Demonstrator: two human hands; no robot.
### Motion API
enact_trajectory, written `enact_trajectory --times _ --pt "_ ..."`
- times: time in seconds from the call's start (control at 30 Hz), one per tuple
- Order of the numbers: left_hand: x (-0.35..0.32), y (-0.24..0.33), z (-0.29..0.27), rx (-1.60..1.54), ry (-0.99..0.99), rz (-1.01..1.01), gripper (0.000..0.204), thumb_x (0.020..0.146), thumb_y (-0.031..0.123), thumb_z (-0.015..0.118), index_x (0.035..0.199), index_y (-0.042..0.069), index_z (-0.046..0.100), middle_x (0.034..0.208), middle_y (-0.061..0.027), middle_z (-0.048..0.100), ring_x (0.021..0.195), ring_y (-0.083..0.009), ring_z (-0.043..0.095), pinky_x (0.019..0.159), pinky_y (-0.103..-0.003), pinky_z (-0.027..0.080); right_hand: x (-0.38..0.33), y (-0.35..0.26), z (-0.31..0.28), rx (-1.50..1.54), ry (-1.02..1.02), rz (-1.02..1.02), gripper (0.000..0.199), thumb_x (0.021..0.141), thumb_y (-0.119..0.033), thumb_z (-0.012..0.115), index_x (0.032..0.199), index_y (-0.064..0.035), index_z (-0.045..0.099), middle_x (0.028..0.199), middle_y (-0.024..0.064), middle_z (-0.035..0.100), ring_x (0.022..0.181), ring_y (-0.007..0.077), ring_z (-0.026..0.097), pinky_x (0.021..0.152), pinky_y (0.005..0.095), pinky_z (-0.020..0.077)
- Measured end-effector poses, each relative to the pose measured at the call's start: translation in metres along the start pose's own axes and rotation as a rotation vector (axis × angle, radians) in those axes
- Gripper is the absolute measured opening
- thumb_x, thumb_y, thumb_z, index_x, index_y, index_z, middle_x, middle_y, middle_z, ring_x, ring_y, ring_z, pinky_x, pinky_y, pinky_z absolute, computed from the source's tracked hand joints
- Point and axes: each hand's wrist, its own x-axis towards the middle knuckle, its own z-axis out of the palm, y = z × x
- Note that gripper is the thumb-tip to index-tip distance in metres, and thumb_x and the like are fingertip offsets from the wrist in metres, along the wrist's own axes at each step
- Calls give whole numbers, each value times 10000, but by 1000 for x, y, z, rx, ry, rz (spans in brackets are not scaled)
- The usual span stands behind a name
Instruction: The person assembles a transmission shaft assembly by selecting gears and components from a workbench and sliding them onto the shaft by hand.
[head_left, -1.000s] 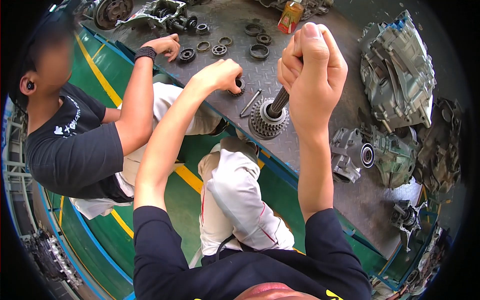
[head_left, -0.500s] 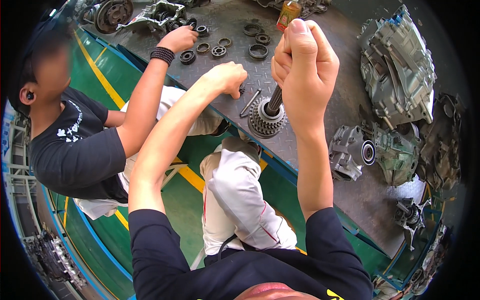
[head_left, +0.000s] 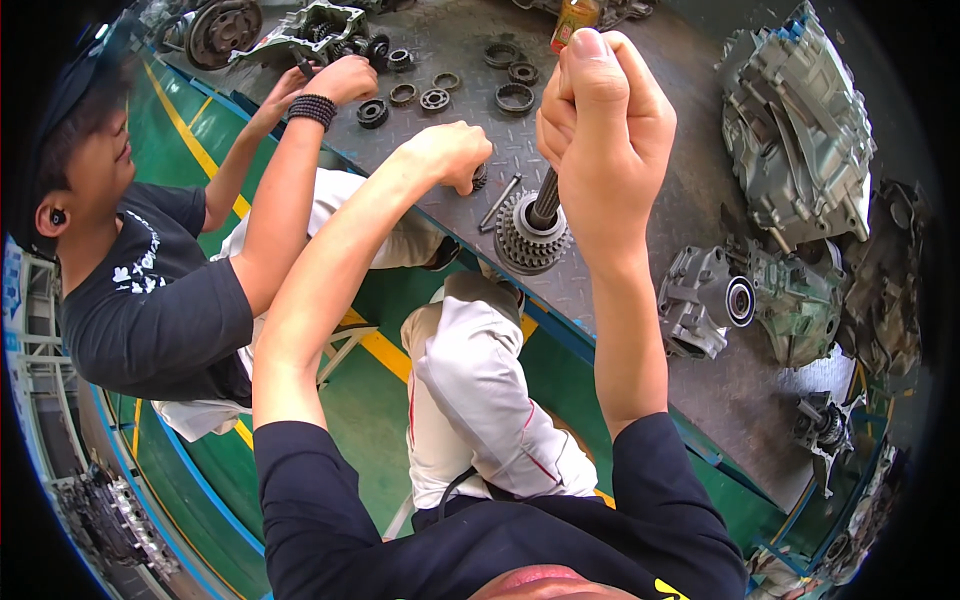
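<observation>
My right hand [head_left: 612,140] is closed in a fist around the upper part of a splined shaft [head_left: 545,205], whose top is hidden by the fist. The shaft stands upright on the bench, with a stack of toothed gears [head_left: 528,245] round its lower part. To the left, low over the bench, my left hand [head_left: 448,155] has its fingers curled round a small dark toothed ring [head_left: 480,177], mostly covered by the hand. A thin metal rod [head_left: 500,203] lies between the left hand and the gears.
Several metal rings [head_left: 515,98] lie farther back on the steel bench [head_left: 650,30]. A yellow-and-red container [head_left: 576,22] stands behind my right fist. Large gearbox housings [head_left: 795,130] fill the right side. At left, a co-worker's hand [head_left: 345,80] is beside an open gear casing [head_left: 325,30].
My hands keep their grips and have barely moved. The co-worker's near hand has drawn back left from the rings, and their other hand now shows beside it.
</observation>
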Motion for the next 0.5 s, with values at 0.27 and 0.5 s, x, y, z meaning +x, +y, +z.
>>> enact_trajectory --times 0.27,0.5 --pt "3 -12 4 2 -29 17 344 711 204 832 977 -5 766 1040 -210 741 1030 -361 712 878 -427 592 1 3 -2 -2 -2 2 334 1079 -234 523 793 -72 462 615 -40 382 499 25 304 438 226 247" --pt "1 -10 -4 32 -60 47 362 720 230 829 981 -10 761 1049 -213 737 1060 -366 699 891 -421 586 1 5 -2 1 8 -5 335 1077 -244 531 796 -72 473 611 -40 386 491 25 308 435 224 247"
